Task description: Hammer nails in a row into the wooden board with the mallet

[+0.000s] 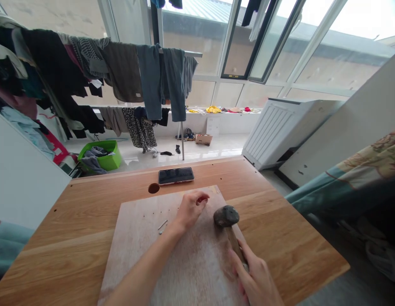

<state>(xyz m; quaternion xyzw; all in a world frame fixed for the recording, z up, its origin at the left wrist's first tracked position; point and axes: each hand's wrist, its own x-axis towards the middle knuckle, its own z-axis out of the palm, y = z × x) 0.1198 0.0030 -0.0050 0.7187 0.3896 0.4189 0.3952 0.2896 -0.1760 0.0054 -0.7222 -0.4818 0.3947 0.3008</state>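
Observation:
My right hand grips the wooden handle of a hammer whose dark head hovers over the right side of a pale wooden board. My left hand rests on the board just left of the hammer head, fingers pinched together on something too small to make out. Two loose nails lie on the board beside my left wrist.
The board lies on a wooden table with a round hole and a black phone at its far edge. Beyond stand a clothes rack with hanging laundry, a green basket, a white radiator cover and windows.

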